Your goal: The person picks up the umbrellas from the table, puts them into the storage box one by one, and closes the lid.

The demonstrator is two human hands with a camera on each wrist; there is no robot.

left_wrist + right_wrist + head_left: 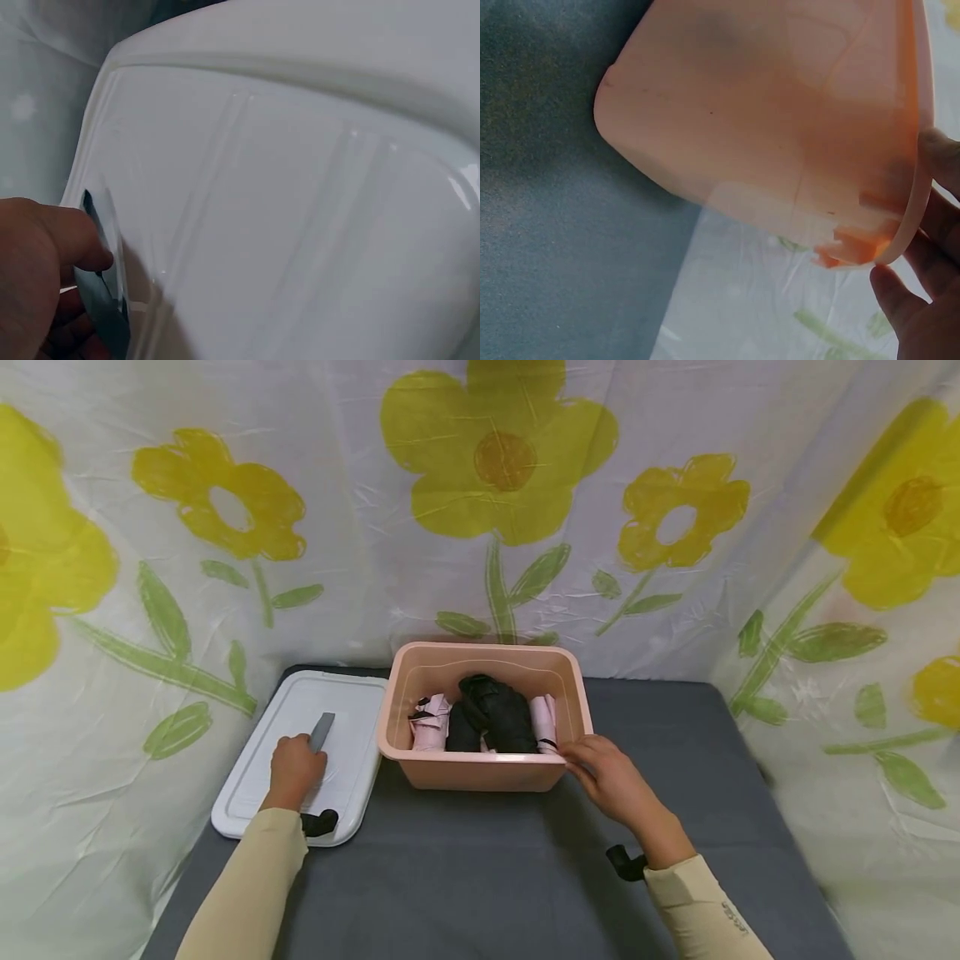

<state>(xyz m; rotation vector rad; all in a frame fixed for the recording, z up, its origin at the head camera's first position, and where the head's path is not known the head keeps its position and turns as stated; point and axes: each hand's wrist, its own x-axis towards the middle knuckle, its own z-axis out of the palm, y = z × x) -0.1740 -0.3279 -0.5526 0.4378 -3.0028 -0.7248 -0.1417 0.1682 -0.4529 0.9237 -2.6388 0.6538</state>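
A white lid (360, 693) lies flat on the left of the dark grey table. My left hand (295, 768) is over it, gripping a flat grey strip (322, 732) that looks like the lid's handle. Thumb and curled fingers close around that strip (105, 307) in the left wrist view. Beside the lid stands a peach-pink plastic bin (480, 774). At its front right corner my right hand (607, 777) pinches the rim (911, 225). Inside the bin are a black bundle (502, 718) and pale pink rolls, one pink roll (543, 718) by the right wall.
The dark grey table (480, 877) extends to the front and right. White sheeting with yellow flowers (352, 527) hangs behind and on both sides. Black wrist-worn pieces show below both hands, the left one (321, 823) over the lid.
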